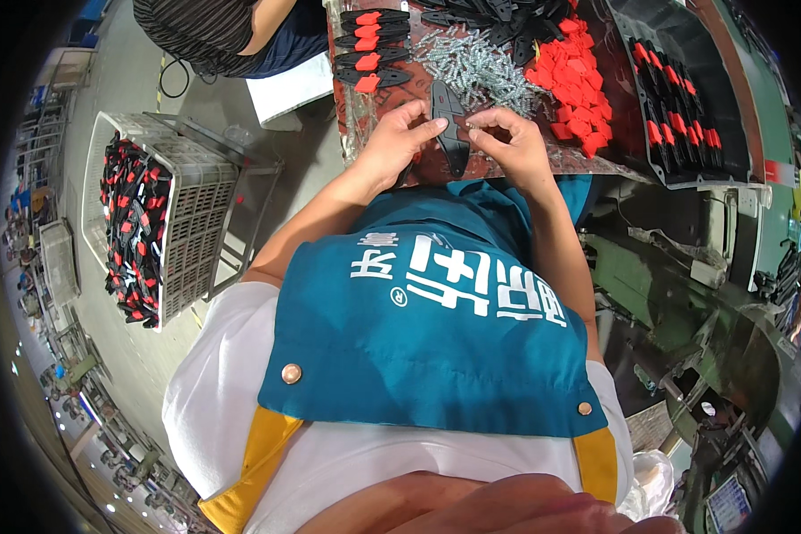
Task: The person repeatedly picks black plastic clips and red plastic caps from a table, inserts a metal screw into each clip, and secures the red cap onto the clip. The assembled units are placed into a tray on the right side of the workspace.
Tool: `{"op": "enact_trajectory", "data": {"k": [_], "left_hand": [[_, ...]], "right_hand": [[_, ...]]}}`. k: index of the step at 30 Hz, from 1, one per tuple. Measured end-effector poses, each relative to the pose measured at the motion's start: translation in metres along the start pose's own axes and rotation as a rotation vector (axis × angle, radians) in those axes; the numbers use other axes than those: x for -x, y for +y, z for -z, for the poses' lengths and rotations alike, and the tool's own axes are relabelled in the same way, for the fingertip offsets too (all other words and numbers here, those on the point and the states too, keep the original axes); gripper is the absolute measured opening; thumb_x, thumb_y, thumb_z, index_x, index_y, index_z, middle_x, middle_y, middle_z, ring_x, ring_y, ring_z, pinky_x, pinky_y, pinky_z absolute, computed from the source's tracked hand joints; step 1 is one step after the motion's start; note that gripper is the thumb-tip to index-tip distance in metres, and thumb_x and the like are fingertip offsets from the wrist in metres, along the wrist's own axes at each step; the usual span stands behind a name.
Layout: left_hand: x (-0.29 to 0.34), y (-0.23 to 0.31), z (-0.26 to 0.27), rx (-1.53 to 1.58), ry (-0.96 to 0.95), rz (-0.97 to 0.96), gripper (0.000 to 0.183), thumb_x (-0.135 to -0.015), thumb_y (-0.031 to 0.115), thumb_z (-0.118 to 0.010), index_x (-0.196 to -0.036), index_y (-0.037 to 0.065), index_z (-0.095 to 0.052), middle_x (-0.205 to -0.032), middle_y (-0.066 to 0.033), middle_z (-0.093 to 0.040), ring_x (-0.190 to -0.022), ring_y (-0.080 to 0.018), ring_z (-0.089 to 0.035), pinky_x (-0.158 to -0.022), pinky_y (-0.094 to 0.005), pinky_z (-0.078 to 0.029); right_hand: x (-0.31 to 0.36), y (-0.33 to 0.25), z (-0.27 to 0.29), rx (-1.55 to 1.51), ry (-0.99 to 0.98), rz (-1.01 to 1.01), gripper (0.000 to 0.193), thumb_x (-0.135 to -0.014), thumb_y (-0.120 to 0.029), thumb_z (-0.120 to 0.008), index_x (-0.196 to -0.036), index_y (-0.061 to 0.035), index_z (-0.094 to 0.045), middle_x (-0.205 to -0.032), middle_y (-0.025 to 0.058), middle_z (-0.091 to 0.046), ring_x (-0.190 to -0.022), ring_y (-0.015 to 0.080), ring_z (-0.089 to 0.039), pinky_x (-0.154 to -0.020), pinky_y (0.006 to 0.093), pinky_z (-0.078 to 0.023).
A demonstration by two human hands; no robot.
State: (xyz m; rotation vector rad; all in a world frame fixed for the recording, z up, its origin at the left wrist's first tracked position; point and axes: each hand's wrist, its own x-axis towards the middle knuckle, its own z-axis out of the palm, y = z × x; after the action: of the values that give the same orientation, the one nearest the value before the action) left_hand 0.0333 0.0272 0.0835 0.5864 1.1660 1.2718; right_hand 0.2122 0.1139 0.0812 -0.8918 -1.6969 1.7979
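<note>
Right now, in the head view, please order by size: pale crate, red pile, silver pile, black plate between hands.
Pale crate
Red pile and silver pile: too alike to rank
Black plate

Single head view: camera up on the wearer's head, wide fisheye, facing steeply down past the chest. Apron (436, 356) is close, fills the middle. Left hand (402, 141) and right hand (513, 147) sit farther out, upper centre. Worktop (372, 105) enters from the top, seen from above. Crate (196, 218) off left. Upright, unmirrored; straight lines bow toward the black rim.
</note>
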Motion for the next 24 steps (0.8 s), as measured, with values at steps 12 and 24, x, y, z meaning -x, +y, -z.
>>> {"op": "enact_trajectory", "data": {"k": [12, 24], "left_hand": [[-0.004, -0.011, 0.002, -0.307, -0.033, -0.246, 0.013, -0.089, 0.011, -0.064, -0.1, 0.005, -0.059, -0.084, 0.0026, -0.058, -0.074, -0.0036, -0.05, -0.066, -0.0193, -0.04], [-0.007, -0.012, 0.0, -0.138, -0.008, -0.164, 0.013, -0.09, 0.015, -0.063, -0.099, 0.007, -0.058, -0.086, 0.0035, -0.059, -0.072, -0.0027, -0.049, -0.062, -0.0182, -0.038]], "right_hand": [[0.006, 0.002, 0.001, 0.246, -0.002, 0.111, 0.018, -0.084, -0.013, -0.067, -0.092, 0.003, -0.068, -0.085, 0.01, -0.067, -0.078, 0.0161, -0.063, -0.072, 0.0277, -0.048], [0.009, 0.022, 0.109, 1.383, 0.465, -0.005, 0.025, -0.077, -0.025, -0.07, -0.092, -0.0067, -0.065, -0.093, 0.0168, -0.06, -0.091, 0.0365, -0.057, -0.076, 0.0454, -0.048]]}}
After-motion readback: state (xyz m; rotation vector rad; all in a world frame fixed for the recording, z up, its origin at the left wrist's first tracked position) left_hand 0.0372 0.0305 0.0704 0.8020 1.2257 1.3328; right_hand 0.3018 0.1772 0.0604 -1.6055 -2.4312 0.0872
